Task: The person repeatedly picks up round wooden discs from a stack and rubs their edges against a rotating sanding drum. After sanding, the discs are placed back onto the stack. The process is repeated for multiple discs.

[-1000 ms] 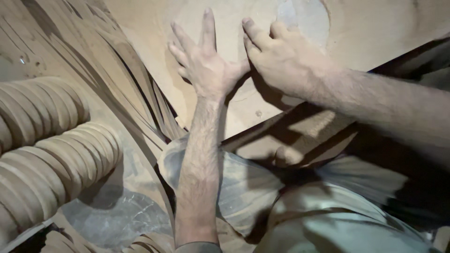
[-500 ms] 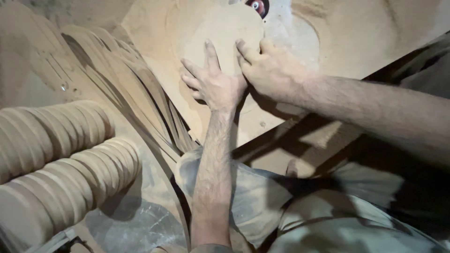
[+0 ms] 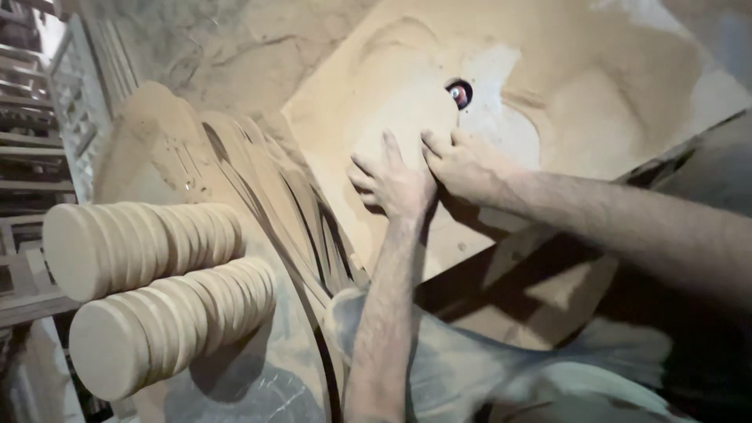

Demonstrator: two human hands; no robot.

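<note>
L to R: two stacks of cut wooden discs [image 3: 157,290] lie at desk's left edge, w/ leaning offcut strips [image 3: 290,211] beside. Left hand [image 3: 392,184] & right hand [image 3: 466,164], fingers spread flat, not clenched, press a round wooden disc [image 3: 407,117] onto the dusty desk [image 3: 595,102], its edge against a red-tipped cutter [image 3: 460,94]. Step looks like edge-shaping; next calls for turning disc w/ fingers clear of cutter.

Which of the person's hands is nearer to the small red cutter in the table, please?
Right. The right hand lies just below the red cutter; the left hand sits further left, both pressing the round wooden disc.
</note>
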